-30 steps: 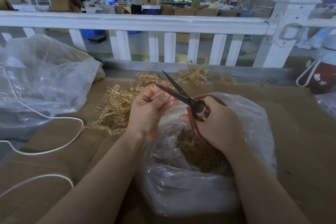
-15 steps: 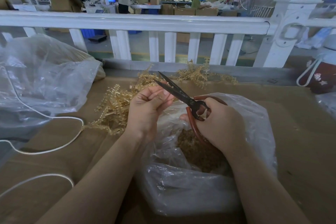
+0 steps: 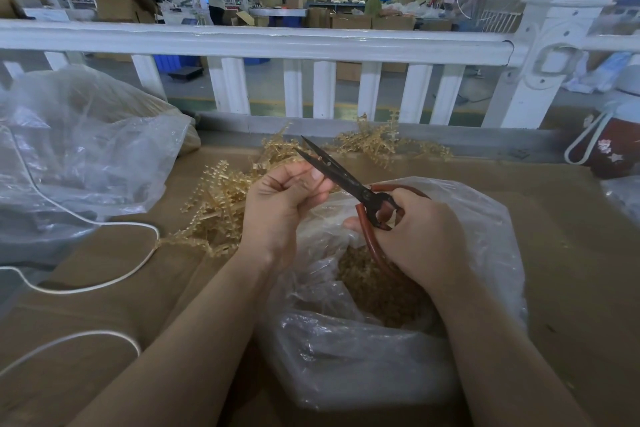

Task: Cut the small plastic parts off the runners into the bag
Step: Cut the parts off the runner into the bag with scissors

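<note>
Centrally, your left hand (image 3: 284,204) is raised over the bag (image 3: 485,253), fingers curled toward the palm and pinching a thin runner (image 3: 313,180) at the fingertips; the piece is too small to make out in detail. Your right hand (image 3: 422,239) grips the red handles of the scissors (image 3: 349,184), fingers wrapped round the loops. The dark blades point up and to the left, only slightly parted, and cross just beside the left fingertips, at the pinched runner. Both forearms enter from the lower edge and converge above the bag's mouth.

The bag, clear plastic, stands open on the brown surface (image 3: 571,253) directly beneath both hands; cut parts (image 3: 374,291) lie heaped inside it. A pile of runners (image 3: 221,198) lies on the surface left of and behind the left hand, with more (image 3: 377,144) along the far edge. A larger clear bag (image 3: 86,156) slumps at the far left, and a white cord (image 3: 104,282) loops across the surface near it. A white railing (image 3: 277,42) closes the far side. A dark red container (image 3: 609,149) with a white strap and flower motifs stands at the right edge. No legible writing appears on any item.
</note>
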`<action>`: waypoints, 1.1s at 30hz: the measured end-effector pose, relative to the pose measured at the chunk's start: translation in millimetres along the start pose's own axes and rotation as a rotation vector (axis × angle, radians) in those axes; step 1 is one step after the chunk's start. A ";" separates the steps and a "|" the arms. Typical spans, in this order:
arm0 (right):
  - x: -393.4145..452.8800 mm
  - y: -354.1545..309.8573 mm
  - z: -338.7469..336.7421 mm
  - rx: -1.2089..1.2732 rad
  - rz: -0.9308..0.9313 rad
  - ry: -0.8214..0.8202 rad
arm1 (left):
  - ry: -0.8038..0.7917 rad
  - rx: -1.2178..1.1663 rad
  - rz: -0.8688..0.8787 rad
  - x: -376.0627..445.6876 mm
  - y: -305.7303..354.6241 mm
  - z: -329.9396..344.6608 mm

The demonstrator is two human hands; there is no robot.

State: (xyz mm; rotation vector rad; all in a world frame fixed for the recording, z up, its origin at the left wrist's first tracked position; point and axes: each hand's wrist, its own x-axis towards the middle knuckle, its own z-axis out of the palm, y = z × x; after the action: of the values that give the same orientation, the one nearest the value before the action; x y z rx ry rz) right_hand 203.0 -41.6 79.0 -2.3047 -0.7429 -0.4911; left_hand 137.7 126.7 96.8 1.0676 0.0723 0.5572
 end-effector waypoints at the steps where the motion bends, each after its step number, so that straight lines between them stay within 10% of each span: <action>1: 0.2 0.0 -0.3 0.003 0.003 -0.004 | -0.001 0.006 0.004 0.1 0.5 -0.1; 33: 1.2 -0.6 -1.9 -0.070 -0.024 0.067 | -0.060 0.276 0.102 -2.9 -1.5 2.0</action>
State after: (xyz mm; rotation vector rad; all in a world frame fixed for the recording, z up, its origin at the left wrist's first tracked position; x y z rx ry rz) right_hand 203.2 -42.1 81.2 -2.3334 -0.7320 -0.6115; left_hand 136.5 123.1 95.9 1.3620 0.0431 0.6191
